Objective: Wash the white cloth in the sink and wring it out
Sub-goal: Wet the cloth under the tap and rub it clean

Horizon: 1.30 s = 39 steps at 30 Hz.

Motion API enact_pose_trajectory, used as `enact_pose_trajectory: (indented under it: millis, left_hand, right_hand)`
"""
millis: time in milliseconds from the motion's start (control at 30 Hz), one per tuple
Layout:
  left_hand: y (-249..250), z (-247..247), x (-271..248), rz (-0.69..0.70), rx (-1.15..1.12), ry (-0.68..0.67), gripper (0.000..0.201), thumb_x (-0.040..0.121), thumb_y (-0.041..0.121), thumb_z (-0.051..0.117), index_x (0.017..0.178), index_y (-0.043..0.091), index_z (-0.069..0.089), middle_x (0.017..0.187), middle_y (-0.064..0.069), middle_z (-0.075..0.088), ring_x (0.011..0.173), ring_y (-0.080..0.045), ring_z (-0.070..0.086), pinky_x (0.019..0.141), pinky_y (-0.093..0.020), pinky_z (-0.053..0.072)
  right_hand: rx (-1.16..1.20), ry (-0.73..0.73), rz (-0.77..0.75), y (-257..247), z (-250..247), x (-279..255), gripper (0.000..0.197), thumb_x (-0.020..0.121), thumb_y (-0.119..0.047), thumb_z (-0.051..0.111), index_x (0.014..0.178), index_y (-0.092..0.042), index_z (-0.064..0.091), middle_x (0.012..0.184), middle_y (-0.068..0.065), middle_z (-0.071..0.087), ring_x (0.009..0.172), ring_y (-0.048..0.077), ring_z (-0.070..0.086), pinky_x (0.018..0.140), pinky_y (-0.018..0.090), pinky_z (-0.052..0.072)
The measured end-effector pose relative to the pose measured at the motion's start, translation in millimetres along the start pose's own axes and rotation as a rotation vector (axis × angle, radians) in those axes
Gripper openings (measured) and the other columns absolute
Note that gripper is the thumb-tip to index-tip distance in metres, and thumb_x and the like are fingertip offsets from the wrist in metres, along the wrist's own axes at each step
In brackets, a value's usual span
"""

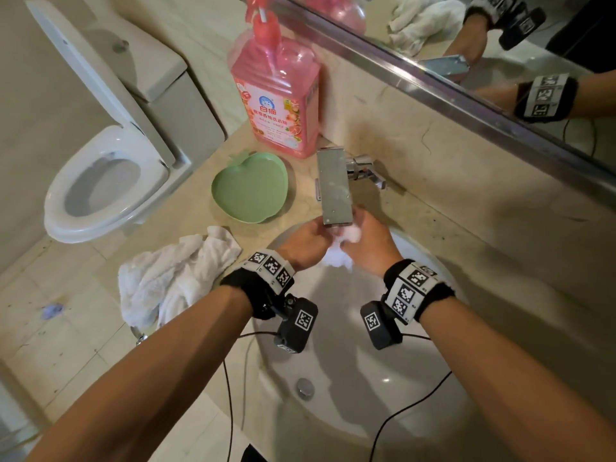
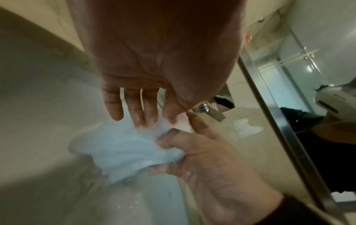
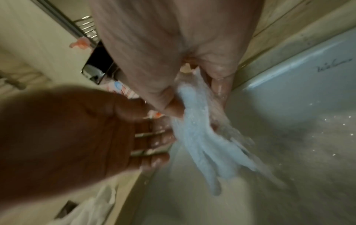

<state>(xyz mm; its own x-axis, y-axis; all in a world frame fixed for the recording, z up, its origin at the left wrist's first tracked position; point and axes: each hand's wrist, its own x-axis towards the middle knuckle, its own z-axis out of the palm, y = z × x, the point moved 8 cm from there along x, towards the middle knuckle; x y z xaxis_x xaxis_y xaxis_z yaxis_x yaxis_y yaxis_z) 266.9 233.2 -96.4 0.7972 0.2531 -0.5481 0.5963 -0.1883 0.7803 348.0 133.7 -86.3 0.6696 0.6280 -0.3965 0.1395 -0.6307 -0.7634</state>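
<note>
A small wet white cloth hangs between both hands just under the steel faucet, above the white sink. My right hand pinches the cloth between thumb and fingers. In the left wrist view that thumb curls over the cloth. My left hand reaches in with straight, spread fingers whose tips press against the cloth. Water runs and splashes off the cloth into the basin. The faucet spout hides part of both hands in the head view.
A larger crumpled white towel lies on the counter left of the sink. Behind it sit a green apple-shaped dish and a pink detergent bottle. A toilet stands at the far left. A mirror runs along the wall.
</note>
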Motion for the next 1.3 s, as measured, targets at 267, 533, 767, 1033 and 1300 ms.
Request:
enact_pose_trajectory:
  millis: [267,533,767,1033,1300]
  left_hand:
    - [-19.3,-5.0,1.6,0.22,0.333,-0.022,0.08,0.06,0.029,0.09,0.13,0.023,0.051,0.112,0.019,0.055,0.111,-0.004,0.053,0.082,0.004,0.031]
    - [3.8,-10.6,5.6,0.28,0.374,0.13,0.042,0.078,0.028,0.075,0.117,0.023,0.062,0.107,0.005,0.068,0.101,-0.02,0.066,0.076,-0.021,0.043]
    - [19.3,-18.7,4.9,0.282,0.818,0.132,0.04,0.077,0.017,0.059,0.117,0.012,0.054,0.105,-0.011,0.064,0.088,-0.032,0.062,0.068,-0.036,0.048]
    - [23.8,-16.8,6.0,0.206,1.032,0.127,0.049,0.075,0.034,0.076,0.111,0.007,0.058,0.094,-0.011,0.067,0.078,-0.031,0.065,0.059,-0.032,0.042]
    - [11.4,-12.8,16.8,-0.029,0.823,0.174,0.026,0.085,0.021,0.065,0.107,0.006,0.065,0.1,-0.014,0.07,0.089,-0.032,0.067,0.074,-0.033,0.052]
  right_hand:
    - [0.307,-0.004,0.08,6.9,-0.2,1.9,0.047,0.074,0.011,0.051,0.107,-0.018,0.068,0.101,0.006,0.074,0.099,0.027,0.069,0.085,0.044,0.058]
    - [0.406,-0.091,0.129,16.3,-10.4,-1.7,0.035,0.079,0.016,0.06,0.1,-0.011,0.062,0.098,0.011,0.065,0.09,0.025,0.063,0.075,0.043,0.057]
    - [0.339,-0.373,0.302,23.3,8.4,-1.6,0.034,0.075,-0.017,0.087,0.088,-0.018,0.056,0.096,0.006,0.066,0.092,0.028,0.068,0.074,0.042,0.056]
    - [-0.371,-0.339,0.074,10.5,26.3,12.3,0.064,0.067,-0.038,0.085,0.124,-0.016,0.064,0.115,0.003,0.066,0.105,0.02,0.062,0.086,0.033,0.055]
    - [-0.755,-0.23,-0.182,-1.4,29.1,17.8,0.023,0.079,-0.033,0.072,0.093,-0.016,0.067,0.091,0.007,0.07,0.087,0.027,0.068,0.071,0.03,0.05]
